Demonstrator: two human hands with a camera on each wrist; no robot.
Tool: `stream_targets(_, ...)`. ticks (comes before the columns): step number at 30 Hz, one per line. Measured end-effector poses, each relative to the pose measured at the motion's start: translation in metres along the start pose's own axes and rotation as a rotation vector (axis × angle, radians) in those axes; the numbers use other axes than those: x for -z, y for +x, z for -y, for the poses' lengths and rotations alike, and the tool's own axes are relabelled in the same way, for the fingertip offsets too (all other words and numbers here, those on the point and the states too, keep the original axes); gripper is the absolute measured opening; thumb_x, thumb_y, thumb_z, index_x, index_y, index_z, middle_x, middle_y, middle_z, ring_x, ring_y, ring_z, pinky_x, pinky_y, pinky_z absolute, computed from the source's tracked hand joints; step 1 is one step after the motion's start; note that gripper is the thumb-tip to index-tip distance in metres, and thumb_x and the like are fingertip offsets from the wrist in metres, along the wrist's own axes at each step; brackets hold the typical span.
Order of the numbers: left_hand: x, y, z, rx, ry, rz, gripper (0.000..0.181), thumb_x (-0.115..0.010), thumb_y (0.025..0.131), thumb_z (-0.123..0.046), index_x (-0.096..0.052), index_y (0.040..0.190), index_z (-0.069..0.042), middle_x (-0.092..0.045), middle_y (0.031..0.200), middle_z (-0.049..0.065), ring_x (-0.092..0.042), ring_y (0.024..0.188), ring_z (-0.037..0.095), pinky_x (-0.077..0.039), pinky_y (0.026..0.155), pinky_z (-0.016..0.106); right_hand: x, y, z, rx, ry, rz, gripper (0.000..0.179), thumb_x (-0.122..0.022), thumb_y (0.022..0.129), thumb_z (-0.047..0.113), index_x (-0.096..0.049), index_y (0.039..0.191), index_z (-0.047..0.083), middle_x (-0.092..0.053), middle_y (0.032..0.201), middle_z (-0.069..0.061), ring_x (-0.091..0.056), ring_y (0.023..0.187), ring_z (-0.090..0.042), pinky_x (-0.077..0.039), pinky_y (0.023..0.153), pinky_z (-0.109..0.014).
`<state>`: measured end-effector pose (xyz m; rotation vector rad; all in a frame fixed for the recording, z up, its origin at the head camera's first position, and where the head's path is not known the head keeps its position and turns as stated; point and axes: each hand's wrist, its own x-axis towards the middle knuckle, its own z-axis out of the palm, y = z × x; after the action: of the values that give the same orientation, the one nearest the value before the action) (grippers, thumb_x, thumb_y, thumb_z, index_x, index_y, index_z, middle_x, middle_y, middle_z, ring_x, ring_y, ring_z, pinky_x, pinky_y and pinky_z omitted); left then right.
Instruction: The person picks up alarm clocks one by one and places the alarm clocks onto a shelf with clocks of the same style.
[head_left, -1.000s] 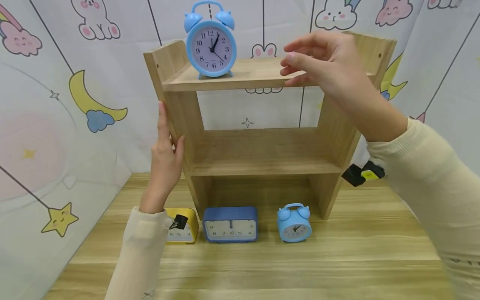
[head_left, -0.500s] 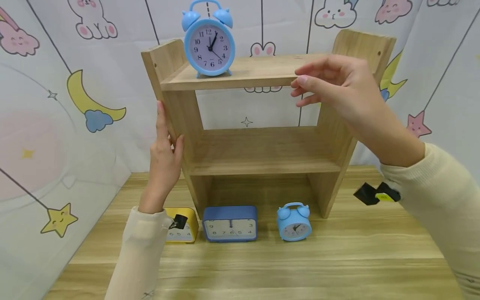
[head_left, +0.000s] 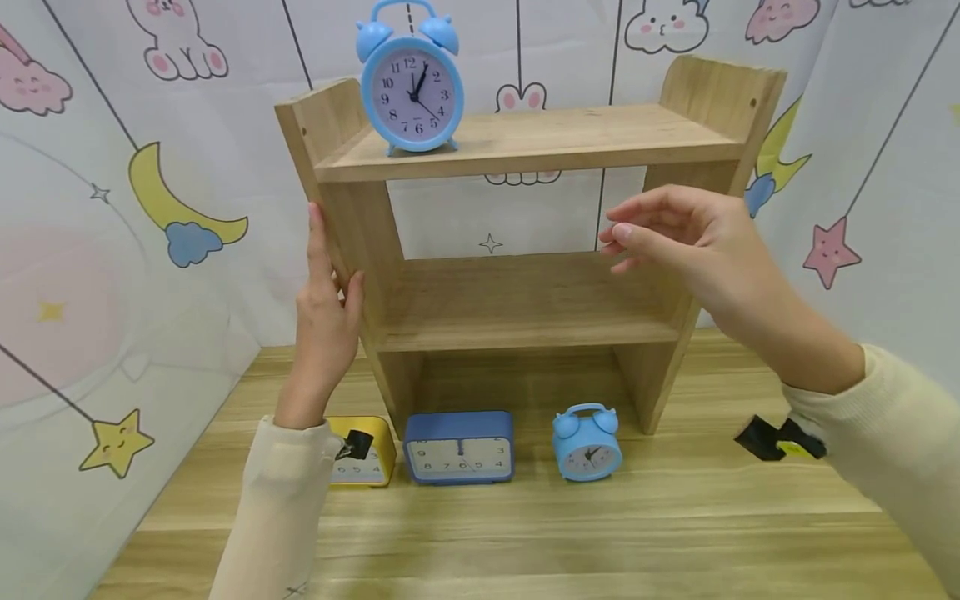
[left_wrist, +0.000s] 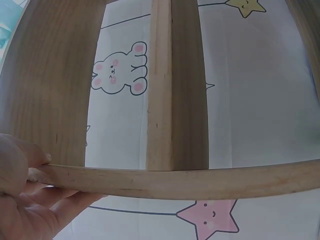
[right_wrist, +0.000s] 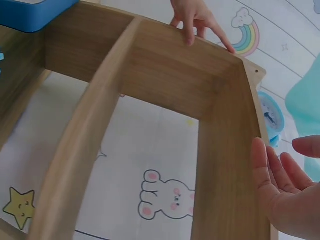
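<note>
My left hand (head_left: 326,329) holds the left side panel of a wooden shelf (head_left: 525,333). In the left wrist view its thumb lies on the inner face and its fingers (left_wrist: 70,205) on the outer side. My right hand (head_left: 690,242), loosely bent and holding nothing, hovers before the shelf's right half, over the middle board in the head view. A light blue twin-bell alarm clock (head_left: 412,92) stands upright on the top board at the left. In the right wrist view the right hand (right_wrist: 290,185) is near the top board's edge, with this clock (right_wrist: 271,116) beyond.
On the table (head_left: 562,542) at the shelf's foot stand a yellow clock (head_left: 382,442), partly behind the left wrist, a blue rectangular clock (head_left: 459,446) and a smaller light blue twin-bell clock (head_left: 587,442). A cartoon-print curtain (head_left: 225,308) hangs behind and at the left.
My right hand has come down from the top board to the height of the middle opening, moving slightly right. The left hand stays on the side panel; the clocks stand as before.
</note>
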<state>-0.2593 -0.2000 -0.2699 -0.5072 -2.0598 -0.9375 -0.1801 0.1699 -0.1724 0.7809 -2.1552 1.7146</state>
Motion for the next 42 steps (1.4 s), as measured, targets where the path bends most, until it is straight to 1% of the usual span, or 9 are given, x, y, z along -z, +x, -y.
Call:
stream_targets(3,0.0,0.0,0.0,0.008,-0.002,-0.005,0.083,-0.054,0.099,0.003,-0.004,0.161,-0.017,-0.014,0.164,-0.011,-0.055,0.121,0.041,-0.056,0.084,0.056,0.001,-0.009,-0.007,-0.02,-0.047,0.008,0.02,-0.068,0.095,0.009,-0.068,0.111,-0.003,-0.073,0.1,-0.016,-0.071,0.083,-0.026,-0.059,0.081,-0.03)
stream_targets(8,0.001,-0.001,0.0,0.012,0.01,-0.008,0.082,-0.053,0.099,0.004,-0.004,0.161,-0.017,-0.015,0.164,-0.012,-0.061,0.105,0.039,-0.06,0.074,0.051,0.0,-0.025,-0.021,-0.048,-0.081,0.047,0.022,-0.067,0.096,0.008,-0.066,0.113,-0.006,-0.073,0.102,-0.016,-0.071,0.085,-0.026,-0.059,0.08,-0.032)
stream_targets(11,0.002,-0.001,0.001,0.014,0.018,-0.007,0.082,-0.053,0.1,0.003,-0.003,0.162,-0.017,-0.015,0.164,-0.012,-0.062,0.103,0.037,-0.06,0.071,0.049,-0.001,-0.033,-0.03,-0.071,-0.09,0.073,0.022,-0.066,0.097,0.009,-0.066,0.114,-0.006,-0.073,0.103,-0.016,-0.071,0.086,-0.027,-0.059,0.082,-0.033)
stream_targets(17,0.002,0.0,0.001,0.013,0.024,-0.013,0.081,-0.053,0.1,0.002,-0.003,0.161,-0.016,-0.015,0.164,-0.011,-0.062,0.096,0.036,-0.059,0.068,0.047,0.002,-0.046,-0.051,-0.123,-0.03,0.126,0.021,-0.062,0.099,0.008,-0.067,0.117,-0.003,-0.072,0.106,-0.016,-0.071,0.087,-0.025,-0.058,0.085,-0.031)
stream_targets(22,0.001,0.001,0.001,0.002,0.023,-0.013,0.081,-0.053,0.1,0.003,-0.004,0.161,-0.015,-0.015,0.164,-0.011,-0.062,0.105,0.038,-0.06,0.073,0.05,0.007,-0.056,-0.069,-0.149,0.046,0.153,0.02,-0.06,0.099,0.002,-0.065,0.115,-0.009,-0.073,0.104,-0.016,-0.071,0.089,-0.023,-0.059,0.082,-0.034)
stream_targets(28,0.001,0.002,0.001,0.003,0.009,-0.019,0.08,-0.052,0.1,0.003,-0.005,0.161,-0.014,-0.016,0.163,-0.012,-0.061,0.109,0.038,-0.06,0.075,0.052,0.013,-0.068,-0.087,-0.213,0.018,0.191,0.024,-0.058,0.101,0.007,-0.063,0.119,-0.009,-0.072,0.109,-0.013,-0.07,0.094,-0.023,-0.058,0.085,-0.031)
stream_targets(32,0.001,0.002,0.001,0.005,0.005,-0.022,0.079,-0.052,0.1,0.003,-0.005,0.161,-0.014,-0.017,0.163,-0.012,-0.06,0.111,0.037,-0.059,0.077,0.053,0.015,-0.075,-0.1,-0.224,0.028,0.195,0.023,-0.057,0.101,0.005,-0.062,0.117,-0.012,-0.073,0.107,-0.01,-0.07,0.094,-0.021,-0.059,0.082,-0.032)
stream_targets(35,0.0,0.002,0.001,0.007,0.012,-0.016,0.08,-0.052,0.1,0.003,-0.004,0.161,-0.014,-0.017,0.164,-0.011,-0.061,0.104,0.036,-0.059,0.074,0.051,0.016,-0.08,-0.111,-0.227,0.014,0.188,0.024,-0.058,0.1,0.002,-0.06,0.115,-0.016,-0.074,0.105,-0.007,-0.071,0.092,-0.019,-0.06,0.079,-0.033)
stream_targets(42,-0.002,-0.001,0.0,0.021,0.038,-0.005,0.081,-0.053,0.1,0.002,-0.002,0.161,-0.015,-0.012,0.164,-0.014,-0.062,0.094,0.033,-0.057,0.068,0.039,0.019,-0.096,-0.133,-0.337,-0.031,0.163,0.029,-0.063,0.099,0.009,-0.061,0.118,-0.013,-0.073,0.107,-0.009,-0.071,0.092,-0.019,-0.059,0.081,-0.032)
